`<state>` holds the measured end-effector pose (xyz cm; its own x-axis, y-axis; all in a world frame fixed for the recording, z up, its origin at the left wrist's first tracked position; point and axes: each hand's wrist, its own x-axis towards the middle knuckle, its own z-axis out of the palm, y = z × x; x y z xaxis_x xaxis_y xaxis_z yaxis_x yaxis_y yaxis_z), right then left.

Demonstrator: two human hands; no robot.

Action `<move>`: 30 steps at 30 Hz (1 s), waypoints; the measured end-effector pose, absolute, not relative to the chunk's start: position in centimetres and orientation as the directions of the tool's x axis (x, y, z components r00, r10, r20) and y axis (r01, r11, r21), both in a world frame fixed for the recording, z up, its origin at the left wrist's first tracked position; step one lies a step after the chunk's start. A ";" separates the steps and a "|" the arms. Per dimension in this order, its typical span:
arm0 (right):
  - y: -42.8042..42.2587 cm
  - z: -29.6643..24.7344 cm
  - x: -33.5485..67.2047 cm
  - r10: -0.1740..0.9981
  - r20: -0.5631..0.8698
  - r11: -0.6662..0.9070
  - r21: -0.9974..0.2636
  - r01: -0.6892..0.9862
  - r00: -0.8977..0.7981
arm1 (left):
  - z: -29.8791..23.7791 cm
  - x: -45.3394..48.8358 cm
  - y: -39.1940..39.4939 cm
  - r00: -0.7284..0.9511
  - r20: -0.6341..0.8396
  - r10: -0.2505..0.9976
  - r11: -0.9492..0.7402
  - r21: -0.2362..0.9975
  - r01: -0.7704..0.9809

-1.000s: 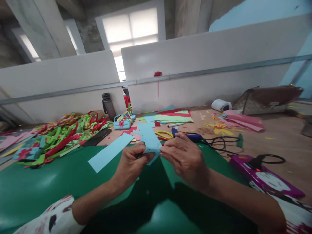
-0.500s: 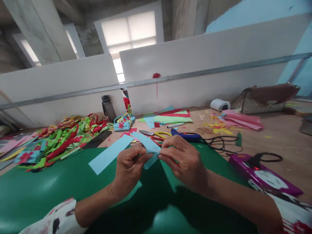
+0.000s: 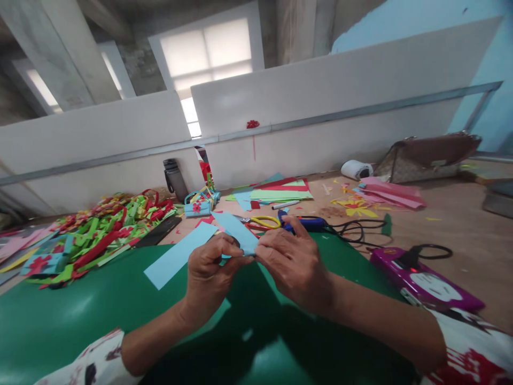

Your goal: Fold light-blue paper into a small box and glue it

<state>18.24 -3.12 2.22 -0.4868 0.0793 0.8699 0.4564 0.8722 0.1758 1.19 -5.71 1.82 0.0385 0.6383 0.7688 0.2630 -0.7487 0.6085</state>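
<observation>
My left hand [image 3: 209,272] and my right hand [image 3: 292,262] meet above a green sheet [image 3: 76,310], both pinching one light blue paper strip [image 3: 237,231]. The strip sticks up and away from my fingertips, bent where they grip it. A second light blue strip [image 3: 176,256] lies flat on the green sheet just left of my left hand. Yellow-handled scissors [image 3: 262,221] and a blue glue gun [image 3: 306,222] lie just beyond my hands.
A heap of green and red paper pieces [image 3: 108,227] covers the left of the table. Small blue paper baskets [image 3: 198,204], a dark bottle [image 3: 173,176], stacked coloured sheets [image 3: 276,191], a purple device [image 3: 420,278] with cables, a tape roll [image 3: 356,169] and a brown bag [image 3: 428,155] stand around.
The blue strip between my fingers has tipped down and been folded shorter. Both hands stayed pinched on it and shifted slightly left as the view turned.
</observation>
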 end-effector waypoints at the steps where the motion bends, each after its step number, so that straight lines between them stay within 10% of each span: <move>1: -3.1 2.2 18.3 0.075 0.863 0.869 0.189 0.456 -0.500 | 1.8 1.2 -5.7 0.038 0.777 0.628 -0.754 0.596 0.278; 14: -3.3 2.4 18.2 0.092 0.842 0.827 0.233 0.512 -0.532 | 2.7 0.1 -5.8 0.366 0.862 0.351 -0.743 0.019 0.669; 30: -3.2 2.3 18.0 0.103 0.866 0.897 0.132 0.422 -0.489 | 3.0 0.4 -6.0 0.488 0.835 0.256 -0.784 -0.115 0.609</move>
